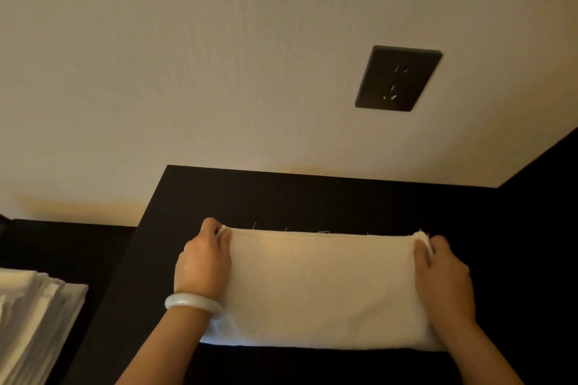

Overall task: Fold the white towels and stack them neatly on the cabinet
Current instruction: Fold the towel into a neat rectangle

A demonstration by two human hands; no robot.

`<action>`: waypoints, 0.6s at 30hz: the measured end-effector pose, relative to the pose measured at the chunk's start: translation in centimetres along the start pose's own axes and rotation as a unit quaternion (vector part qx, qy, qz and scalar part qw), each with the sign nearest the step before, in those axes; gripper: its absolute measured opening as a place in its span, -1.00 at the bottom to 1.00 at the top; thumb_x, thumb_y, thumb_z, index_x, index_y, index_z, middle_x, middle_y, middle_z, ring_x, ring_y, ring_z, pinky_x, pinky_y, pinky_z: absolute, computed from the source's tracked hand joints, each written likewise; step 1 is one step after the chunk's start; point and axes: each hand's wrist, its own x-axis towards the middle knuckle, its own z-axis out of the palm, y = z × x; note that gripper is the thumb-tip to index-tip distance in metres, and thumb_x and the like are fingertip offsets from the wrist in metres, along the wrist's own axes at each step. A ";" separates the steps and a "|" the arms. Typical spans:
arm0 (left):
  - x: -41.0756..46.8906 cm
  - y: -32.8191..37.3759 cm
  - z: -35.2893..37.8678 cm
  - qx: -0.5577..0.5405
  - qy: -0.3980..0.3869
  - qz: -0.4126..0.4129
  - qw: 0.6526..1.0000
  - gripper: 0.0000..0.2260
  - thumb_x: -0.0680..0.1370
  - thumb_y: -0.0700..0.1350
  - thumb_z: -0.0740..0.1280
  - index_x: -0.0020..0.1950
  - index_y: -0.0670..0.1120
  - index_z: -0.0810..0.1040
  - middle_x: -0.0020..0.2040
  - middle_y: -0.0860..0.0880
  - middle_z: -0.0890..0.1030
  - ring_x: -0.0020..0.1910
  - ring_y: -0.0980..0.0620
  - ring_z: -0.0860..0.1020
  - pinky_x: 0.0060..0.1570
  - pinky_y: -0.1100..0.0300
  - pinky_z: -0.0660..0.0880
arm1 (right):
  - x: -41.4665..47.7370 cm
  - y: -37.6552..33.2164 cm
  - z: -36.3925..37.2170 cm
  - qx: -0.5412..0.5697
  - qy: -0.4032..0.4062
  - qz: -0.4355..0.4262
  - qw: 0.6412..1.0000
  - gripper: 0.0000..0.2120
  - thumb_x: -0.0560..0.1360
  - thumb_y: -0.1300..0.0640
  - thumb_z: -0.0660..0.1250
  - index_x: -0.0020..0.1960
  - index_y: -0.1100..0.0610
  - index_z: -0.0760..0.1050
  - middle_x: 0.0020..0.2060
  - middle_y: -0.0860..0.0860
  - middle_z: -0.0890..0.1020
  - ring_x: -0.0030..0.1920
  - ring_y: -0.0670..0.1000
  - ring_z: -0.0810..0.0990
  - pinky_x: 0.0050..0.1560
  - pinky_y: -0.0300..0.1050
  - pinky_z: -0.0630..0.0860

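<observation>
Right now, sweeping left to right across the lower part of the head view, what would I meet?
A stack of white towels → left hand pinching a far corner → white towel on the dark cabinet → right hand pinching the other corner.

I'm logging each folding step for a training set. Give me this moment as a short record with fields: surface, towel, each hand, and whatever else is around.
surface: dark cabinet top, set against a light wall
towel: white towel, folded into a wide strip, lying flat on the cabinet top
left hand: pinches the towel's far left corner
right hand: pinches the towel's far right corner
wrist: pale bangle on the left wrist
other towels: stack of white towels at lower left
wall fitting: dark socket, nothing plugged in
</observation>
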 end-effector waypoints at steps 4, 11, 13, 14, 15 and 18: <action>0.0 0.7 0.3 0.083 -0.017 -0.006 0.996 -0.85 0.68 0.06 0.07 0.06 0.02 0.32 -0.23 0.01 0.53 -0.34 0.02 0.56 -0.26 0.03 0.60 | -0.6 -0.4 0.4 -0.080 0.004 -0.024 0.996 -0.81 0.65 0.00 0.11 0.01 0.11 0.37 -0.33 -0.04 0.44 -0.44 -0.09 0.39 -0.50 -0.22 0.19; -0.2 1.1 0.4 0.108 -0.003 -0.001 0.994 -0.81 0.67 0.05 0.09 0.13 -0.04 0.35 -0.06 0.00 0.52 -0.26 0.06 0.53 -0.26 0.13 0.54 | -0.9 -0.7 0.1 -0.089 0.001 -0.007 0.996 -0.77 0.63 0.09 0.18 0.19 0.21 0.40 0.02 0.17 0.56 -0.22 0.08 0.51 -0.36 -0.10 0.40; -0.7 1.7 0.8 0.174 0.042 0.046 0.983 -0.73 0.64 0.05 0.16 0.22 -0.10 0.41 0.12 -0.08 0.50 -0.04 0.01 0.52 -0.06 0.12 0.52 | -1.3 -1.4 -0.2 -0.128 0.025 -0.055 0.990 -0.66 0.60 0.11 0.22 0.32 0.23 0.41 0.20 0.19 0.53 0.13 0.16 0.52 0.09 0.04 0.51; -1.2 2.4 1.1 0.210 0.067 0.094 0.971 -0.68 0.61 0.06 0.21 0.25 -0.11 0.45 0.16 -0.10 0.51 0.06 -0.04 0.51 0.04 0.08 0.51 | -1.8 -2.3 -0.2 -0.133 0.039 -0.095 0.986 -0.61 0.59 0.10 0.25 0.37 0.21 0.40 0.28 0.17 0.51 0.26 0.16 0.48 0.25 0.05 0.46; -2.1 3.4 1.6 0.211 0.077 0.151 0.963 -0.65 0.58 0.07 0.25 0.26 -0.12 0.50 0.19 -0.12 0.53 0.14 -0.09 0.52 0.11 0.03 0.51 | -2.7 -3.3 -0.1 -0.118 0.038 -0.144 0.982 -0.58 0.58 0.09 0.26 0.41 0.17 0.40 0.34 0.13 0.49 0.34 0.14 0.45 0.35 0.04 0.39; -5.1 5.7 4.3 0.194 -0.057 0.273 0.941 -0.49 0.60 0.15 0.04 0.47 -0.06 0.38 0.47 -0.10 0.39 0.47 -0.09 0.33 0.46 -0.06 0.24 | -6.0 -6.0 1.5 -0.082 -0.105 -0.298 0.945 -0.44 0.60 0.01 0.20 0.56 0.07 0.17 0.53 0.05 0.27 0.55 0.06 0.18 0.52 0.00 0.05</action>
